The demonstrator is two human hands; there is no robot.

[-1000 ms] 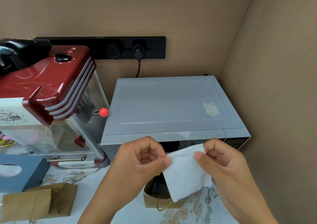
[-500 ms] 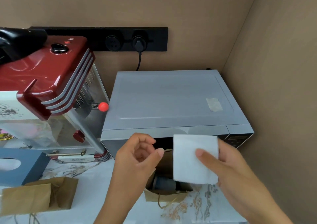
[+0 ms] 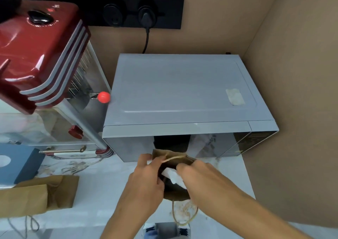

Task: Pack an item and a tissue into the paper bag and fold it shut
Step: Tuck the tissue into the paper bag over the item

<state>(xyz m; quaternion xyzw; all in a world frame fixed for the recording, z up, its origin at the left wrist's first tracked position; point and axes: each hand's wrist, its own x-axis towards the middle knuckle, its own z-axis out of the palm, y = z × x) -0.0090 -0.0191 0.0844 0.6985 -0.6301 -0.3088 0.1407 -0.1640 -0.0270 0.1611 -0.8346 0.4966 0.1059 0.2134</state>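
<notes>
A big gray microwave [image 3: 182, 92] sits at the back right corner of the white counter [image 3: 95, 189], close against the brown walls. Next to it, toward the back left, stands a tall red popcorn machine [image 3: 36, 46] with a round red knob [image 3: 103, 97] that almost touches the microwave's side. On the wall behind them is a long black socket strip [image 3: 102, 10] with one black plug [image 3: 146, 16] in it. A blue box [image 3: 16, 163] sits near the left edge of the counter, in front of the popcorn machine. In front of the blue box, a second brown bag [image 3: 36, 195] lies flat on its side. The small paper bag [image 3: 175, 195] stands open right in front of the microwave door, near the middle of the counter. One string handle [image 3: 184, 218] hangs down its near side. The left hand [image 3: 144, 187] pinches the other string handle at the bag's left rim, with its fingers curled. The right hand [image 3: 206, 182] has its fingers pressed together around the white tissue [image 3: 173, 176] and holds it in the open mouth of the bag. Part of the tissue sticks out between the two hands. The inside of the bag is dark, and I cannot tell what else is in it.
</notes>
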